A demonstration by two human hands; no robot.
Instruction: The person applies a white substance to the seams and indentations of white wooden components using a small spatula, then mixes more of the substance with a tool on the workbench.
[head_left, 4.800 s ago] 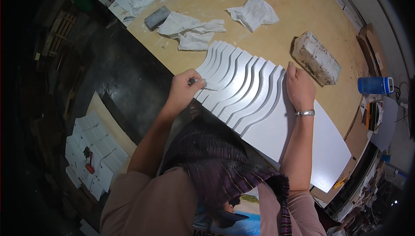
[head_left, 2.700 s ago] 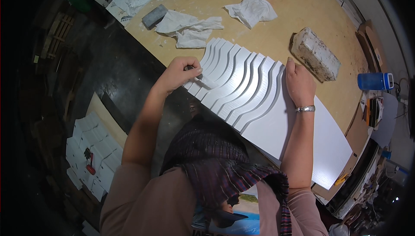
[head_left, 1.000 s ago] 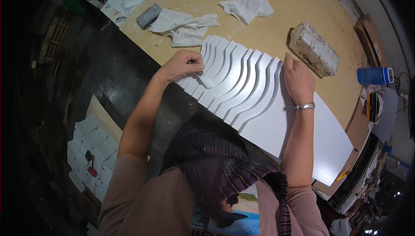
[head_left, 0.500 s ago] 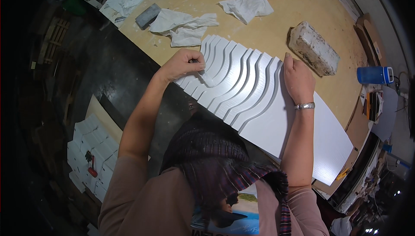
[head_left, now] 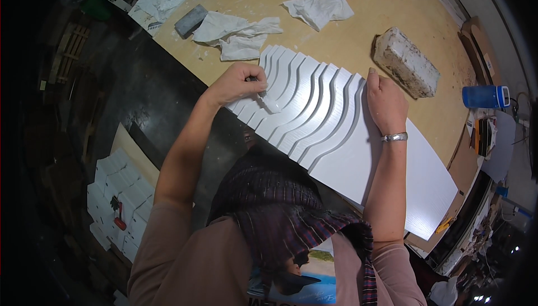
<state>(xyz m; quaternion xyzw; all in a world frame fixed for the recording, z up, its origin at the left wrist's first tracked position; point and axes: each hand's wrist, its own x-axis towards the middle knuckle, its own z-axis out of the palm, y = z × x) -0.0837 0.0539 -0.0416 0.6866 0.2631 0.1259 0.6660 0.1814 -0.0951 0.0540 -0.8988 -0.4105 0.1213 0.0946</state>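
Note:
A white panel (head_left: pixel 392 174) lies at a slant across the table, overhanging its near edge. Wavy raised ridges run over its left part, while its right part is smooth. My left hand (head_left: pixel 241 83) is closed in a pinch on a small spatula-like tool (head_left: pixel 270 104) with a pale, flat tip. That tip touches the panel or hovers just above it, among the ridges. At the panel's far edge, my right hand (head_left: pixel 388 104) is closed on the edge with the thumb pointing away from me; its fingertips are hidden. A metal bracelet circles that wrist.
Beyond the panel are crumpled white cloths (head_left: pixel 238 34), another cloth (head_left: pixel 319 6), a grey block (head_left: pixel 191 21) and a stained whitish brick-shaped block (head_left: pixel 406 62). A blue container (head_left: pixel 485 97) stands at the right. White pieces (head_left: pixel 120 194) are stacked low at left, with a red-handled tool (head_left: pixel 119 218) on top.
The tip of the tool has shifted slightly to the right over the ridges, with my left hand almost in place. My right hand and the panel have stayed put.

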